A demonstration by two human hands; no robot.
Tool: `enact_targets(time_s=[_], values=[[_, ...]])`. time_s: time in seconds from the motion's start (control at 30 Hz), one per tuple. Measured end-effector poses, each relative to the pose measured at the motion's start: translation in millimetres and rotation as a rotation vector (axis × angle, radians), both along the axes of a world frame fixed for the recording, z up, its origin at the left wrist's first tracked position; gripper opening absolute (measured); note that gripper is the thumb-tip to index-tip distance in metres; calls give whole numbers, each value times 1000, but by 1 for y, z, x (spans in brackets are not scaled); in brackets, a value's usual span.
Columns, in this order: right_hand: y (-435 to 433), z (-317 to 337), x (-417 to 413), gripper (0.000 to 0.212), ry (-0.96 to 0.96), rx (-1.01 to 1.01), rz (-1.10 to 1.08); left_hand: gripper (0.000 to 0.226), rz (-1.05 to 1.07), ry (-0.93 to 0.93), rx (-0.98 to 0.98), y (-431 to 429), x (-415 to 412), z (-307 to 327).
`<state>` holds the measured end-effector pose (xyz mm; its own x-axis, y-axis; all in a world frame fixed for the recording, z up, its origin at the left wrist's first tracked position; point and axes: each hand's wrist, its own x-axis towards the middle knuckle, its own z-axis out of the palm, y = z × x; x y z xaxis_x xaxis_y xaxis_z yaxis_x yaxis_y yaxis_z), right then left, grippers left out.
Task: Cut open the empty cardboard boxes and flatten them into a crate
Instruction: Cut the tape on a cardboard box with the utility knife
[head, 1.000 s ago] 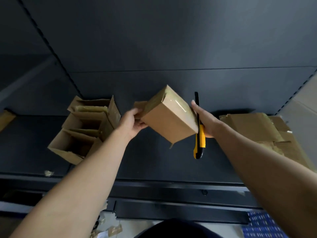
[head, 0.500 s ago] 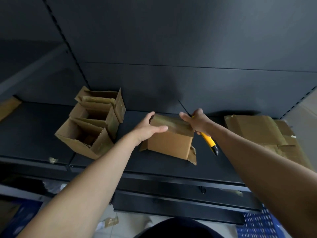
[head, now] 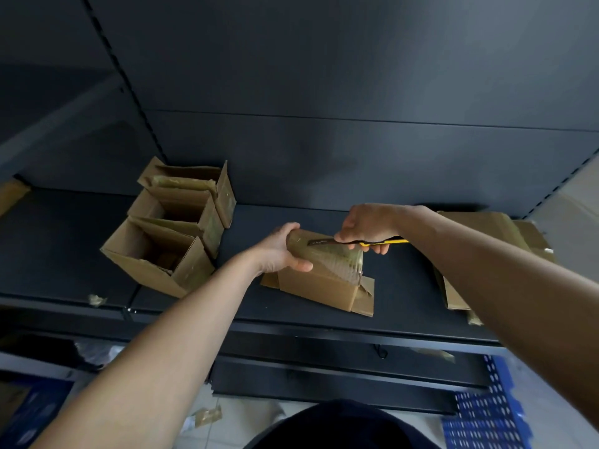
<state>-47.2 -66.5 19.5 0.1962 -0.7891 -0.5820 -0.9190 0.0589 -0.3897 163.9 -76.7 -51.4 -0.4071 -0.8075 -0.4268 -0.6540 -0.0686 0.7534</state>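
A blue perforated crate (head: 483, 422) sits lowest, on the floor. Above it, a small brown cardboard box (head: 319, 290) stands near the front of a dark metal shelf (head: 405, 286), its top glossy with tape and its end flaps splayed. Opened boxes (head: 155, 254) sit left, flattened cardboard (head: 486, 228) right, and a dark back panel (head: 356, 150) behind. The left hand (head: 278, 251) grips the box's left top end. The right hand (head: 366, 226) clenches a yellow utility knife (head: 385, 243), blade on the tape.
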Motion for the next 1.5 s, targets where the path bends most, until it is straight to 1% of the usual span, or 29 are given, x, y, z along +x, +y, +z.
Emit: enact_targets(time_s=[0.13,0.23,0.3,0.43,0.53,0.63,0.7,0.83,0.93,1.0,1.07,1.17,1.23,1.33,1.5], values=[[4,8,13,40,164,-67,53,99,0,-7,-27,1,0,-2],[8,12,28,41,282,-49,91,97,6,-12,-29,1,-1,-1],[11,16,41,38,362,-44,130,96,5,-12,-26,2,-2,0],[14,27,53,24,550,-53,212,95,-18,-32,-29,3,-3,1],[17,29,52,25,632,-52,241,95,-21,-52,-36,4,-5,2],[20,25,53,30,648,-130,284,95,-12,-69,-34,4,-9,4],[22,24,53,30,647,-121,291,95,-19,-100,-45,4,-11,5],[26,26,45,24,641,-51,268,95,-40,-134,-38,4,-15,8],[30,15,45,23,620,-101,274,96,-38,-162,-49,6,-17,7],[33,4,45,16,599,-120,266,97,-41,-183,-53,6,-17,6],[33,8,40,17,590,-42,238,98,-51,-196,-41,5,-16,6],[25,29,20,37,568,133,159,98,-74,-218,-20,4,-15,7],[21,34,8,42,533,204,105,99,-77,-219,-9,4,-16,6],[20,31,-5,45,501,251,48,99,-77,-238,-9,4,-15,6],[21,30,-27,48,447,272,-38,99,-52,-241,0,3,-16,4]])
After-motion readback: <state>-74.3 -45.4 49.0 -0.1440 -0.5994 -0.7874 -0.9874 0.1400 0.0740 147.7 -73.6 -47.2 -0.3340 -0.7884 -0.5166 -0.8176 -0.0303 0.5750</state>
